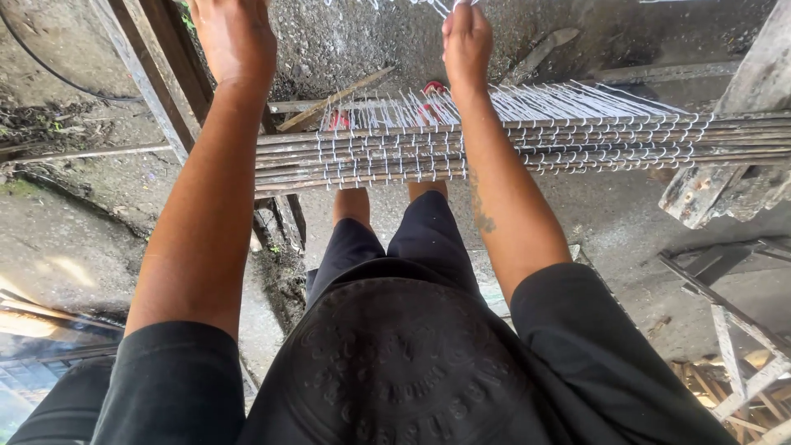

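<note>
bundle of long sticks laced with white cord, lying crosswise over wooden post, above knees. right hand pinched shut on cord strands at top edge. left hand reaches up, fingers out of frame: grip unclear. risk: uneven pull, lacing tangles or slips, sticks slide off.

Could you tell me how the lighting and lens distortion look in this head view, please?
Head view: daylight falls hard on the white strings and both forearms; the ground beneath lies in shade; wide-angle stretch bends the rods and splays the arms; the left hand and right hand are cropped at the top edge.
</note>
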